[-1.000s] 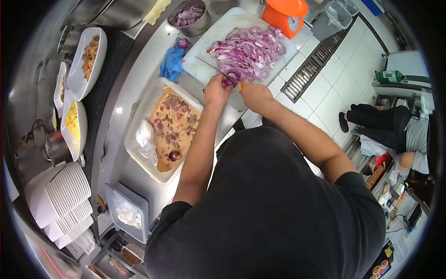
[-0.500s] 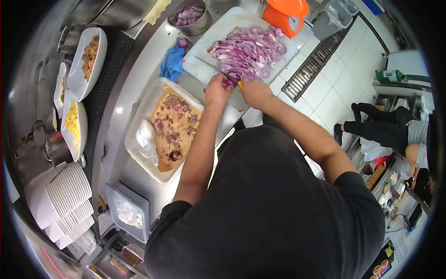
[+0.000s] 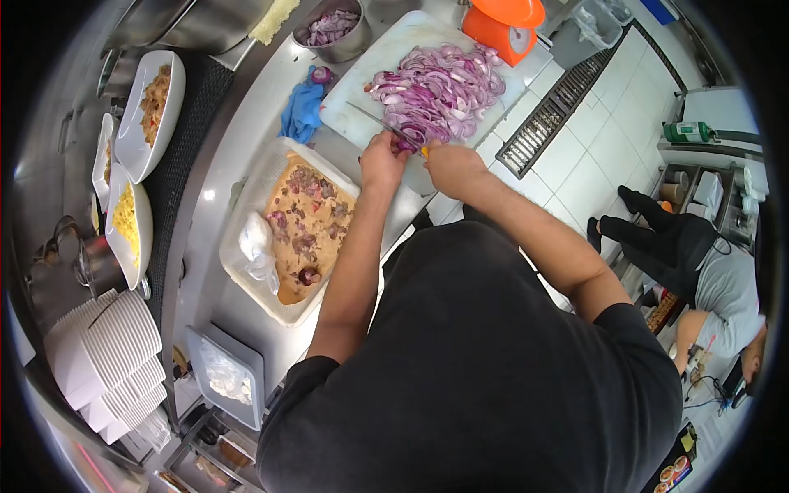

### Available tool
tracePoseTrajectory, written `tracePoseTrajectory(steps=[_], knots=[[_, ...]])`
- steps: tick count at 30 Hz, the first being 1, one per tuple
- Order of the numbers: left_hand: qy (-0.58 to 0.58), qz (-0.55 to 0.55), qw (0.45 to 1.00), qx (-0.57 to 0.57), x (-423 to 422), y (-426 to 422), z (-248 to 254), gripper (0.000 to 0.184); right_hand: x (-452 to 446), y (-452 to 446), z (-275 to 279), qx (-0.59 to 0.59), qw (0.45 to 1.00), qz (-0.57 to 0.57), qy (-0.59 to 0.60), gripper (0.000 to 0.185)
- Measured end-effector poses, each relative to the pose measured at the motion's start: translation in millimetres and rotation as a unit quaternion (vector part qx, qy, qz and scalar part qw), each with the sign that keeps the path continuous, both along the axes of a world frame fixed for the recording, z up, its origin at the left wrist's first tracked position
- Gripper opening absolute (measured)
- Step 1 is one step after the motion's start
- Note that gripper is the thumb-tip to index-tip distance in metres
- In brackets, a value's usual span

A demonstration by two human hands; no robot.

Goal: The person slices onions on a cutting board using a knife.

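Note:
My right hand [image 3: 454, 169] is closed around the yellow handle of a knife [image 3: 386, 125], whose blade points up and to the left over the near edge of the white cutting board [image 3: 353, 86]. Pinched in the fingertips of my left hand [image 3: 383, 167] is a piece of red onion [image 3: 402, 146], right against the blade. Beyond both hands, a wide heap of sliced red onion [image 3: 440, 90] covers much of the board. A whole red onion [image 3: 320, 75] lies left of the board beside a crumpled blue cloth [image 3: 302, 111].
A white basket [image 3: 233, 238] with orange-brown, onion-flecked scraps and a plastic bag stands at left. Behind are a metal pot [image 3: 352, 45] of onion and an orange scale [image 3: 499, 39]. Long white dishes [image 3: 168, 123] and stacked plates [image 3: 107, 349] line the far left. A co-worker [image 3: 727, 279] stands at right.
My hands stay almost in place at the onion and knife, with only a slight shift. At right, the co-worker has moved, the torso now further into view.

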State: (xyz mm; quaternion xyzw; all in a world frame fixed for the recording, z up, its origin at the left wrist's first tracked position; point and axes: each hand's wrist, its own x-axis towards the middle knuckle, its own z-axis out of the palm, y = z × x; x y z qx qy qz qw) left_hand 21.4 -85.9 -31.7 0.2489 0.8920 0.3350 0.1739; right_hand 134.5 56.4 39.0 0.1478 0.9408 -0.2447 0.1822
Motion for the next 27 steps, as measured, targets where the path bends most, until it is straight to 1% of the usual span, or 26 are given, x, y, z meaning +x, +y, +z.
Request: tracePoseTrajectory(steps=[4,7,10,13,16,19,22,25,27], knots=[[-0.018,0.007,1.0,-0.008,-2,0,-2,0.036,7,-7,-36,-0.036,0.999,-0.036,0.009,0.036],[0.094,-0.037,0.992,-0.071,9,3,23,0.037,5,2,-43,-0.05,0.998,-0.04,0.019,0.037],[0.197,-0.1,0.974,-0.05,12,1,17,0.036,6,17,-39,-0.042,0.997,-0.048,0.037,0.039],[0.255,-0.153,0.954,-0.044,8,2,19,0.034,11,25,-32,-0.037,0.997,-0.054,0.033,0.04],[0.184,-0.088,0.968,-0.147,9,9,22,0.038,11,27,-27,-0.028,0.998,-0.057,0.026,0.039],[0.06,0.009,0.989,-0.135,5,11,17,0.049,8,20,-34,-0.019,0.998,-0.059,0.033,0.039],[-0.032,0.037,0.998,-0.041,7,13,9,0.058,6,15,-33,-0.011,0.998,-0.052,0.03,0.037],[-0.085,0.05,0.995,0.015,13,12,9,0.062,6,14,-39,-0.008,0.999,-0.035,0.033,0.036],[-0.087,0.05,0.995,0.028,12,8,4,0.058,4,14,-30,0.001,0.999,-0.022,0.024,0.036]])
